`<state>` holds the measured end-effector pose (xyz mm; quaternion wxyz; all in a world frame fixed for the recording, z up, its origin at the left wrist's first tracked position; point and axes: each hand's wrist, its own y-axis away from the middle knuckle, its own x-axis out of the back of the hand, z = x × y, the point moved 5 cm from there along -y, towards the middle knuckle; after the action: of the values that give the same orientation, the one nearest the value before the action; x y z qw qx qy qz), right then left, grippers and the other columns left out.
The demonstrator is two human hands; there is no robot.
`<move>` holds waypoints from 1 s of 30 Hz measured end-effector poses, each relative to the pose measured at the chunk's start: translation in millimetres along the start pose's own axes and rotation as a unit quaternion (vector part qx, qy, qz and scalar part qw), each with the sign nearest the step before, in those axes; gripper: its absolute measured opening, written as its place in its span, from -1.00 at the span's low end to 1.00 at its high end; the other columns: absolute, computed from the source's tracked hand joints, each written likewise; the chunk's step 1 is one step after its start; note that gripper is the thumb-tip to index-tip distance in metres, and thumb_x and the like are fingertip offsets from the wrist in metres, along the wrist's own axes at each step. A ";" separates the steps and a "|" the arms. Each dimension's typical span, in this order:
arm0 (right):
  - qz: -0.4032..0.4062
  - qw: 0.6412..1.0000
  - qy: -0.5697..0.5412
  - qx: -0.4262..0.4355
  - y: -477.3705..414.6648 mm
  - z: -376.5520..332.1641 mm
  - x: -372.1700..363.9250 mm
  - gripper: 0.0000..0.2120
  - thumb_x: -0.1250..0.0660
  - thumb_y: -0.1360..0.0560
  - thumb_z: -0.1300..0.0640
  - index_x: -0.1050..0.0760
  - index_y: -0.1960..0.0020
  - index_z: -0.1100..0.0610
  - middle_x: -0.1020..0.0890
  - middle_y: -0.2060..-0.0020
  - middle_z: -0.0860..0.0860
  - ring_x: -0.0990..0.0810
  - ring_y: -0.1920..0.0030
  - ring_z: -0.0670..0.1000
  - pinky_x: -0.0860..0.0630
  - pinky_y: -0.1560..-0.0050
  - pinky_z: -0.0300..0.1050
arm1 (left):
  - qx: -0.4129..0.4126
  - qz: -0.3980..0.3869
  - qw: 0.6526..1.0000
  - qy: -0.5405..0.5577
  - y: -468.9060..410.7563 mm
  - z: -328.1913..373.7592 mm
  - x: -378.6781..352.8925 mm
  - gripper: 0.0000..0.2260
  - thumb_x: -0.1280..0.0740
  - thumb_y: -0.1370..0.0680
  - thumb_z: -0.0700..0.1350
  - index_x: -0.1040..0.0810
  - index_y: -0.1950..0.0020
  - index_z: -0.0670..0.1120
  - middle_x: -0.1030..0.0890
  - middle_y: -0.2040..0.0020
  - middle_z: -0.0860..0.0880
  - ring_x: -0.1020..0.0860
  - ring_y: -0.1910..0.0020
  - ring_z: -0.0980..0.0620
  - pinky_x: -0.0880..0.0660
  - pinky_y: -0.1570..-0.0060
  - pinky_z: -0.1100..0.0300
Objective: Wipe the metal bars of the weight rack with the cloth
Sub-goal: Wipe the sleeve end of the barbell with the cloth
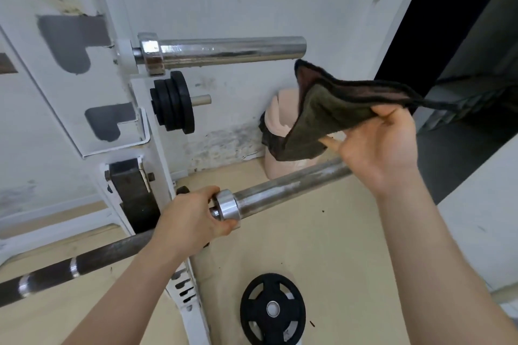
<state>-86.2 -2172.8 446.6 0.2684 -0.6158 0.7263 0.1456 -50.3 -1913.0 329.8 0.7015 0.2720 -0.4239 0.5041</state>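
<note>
At twelve o'clock the upper bar (229,50) is bright chromed metal, glossy and mirror-like, with brownish patches on its collar. Nearer the middle, the lower bar (286,185) is duller metal, scuffed and streaked whitish, though its end collar (227,204) has a smooth satin shine. The shaft (84,260) at eight o'clock is dark and matt, banded with bright rings. The cloth (322,109) at two o'clock is dark, soft and nappy. The rack frame (56,98) at nine is white-painted metal, chipped to grey in places. The small plates (173,103) at ten and the floor plate (272,308) at six are matt black. The floor (322,232) is smooth and looks like pale wood.
</note>
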 end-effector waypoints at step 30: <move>-0.028 0.693 0.706 0.140 43.2 159.0 5.1 -0.74 -0.33 -0.33 0.10 -0.41 0.00 0.02 -0.48 -0.13 -0.09 -0.43 -0.23 -0.04 -0.32 -0.36 0.17 | -0.012 -0.079 0.991 0.110 -62.5 53.1 4.2 -0.85 -0.37 -0.53 -0.16 -0.61 0.08 0.11 -0.63 0.20 0.11 -0.59 0.15 0.12 -0.57 0.00 0.10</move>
<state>-95.3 -2082.2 309.2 -0.2366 -0.5121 0.6965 -0.4434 -8.2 -1975.4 362.4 0.7849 0.2385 -0.3273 0.4689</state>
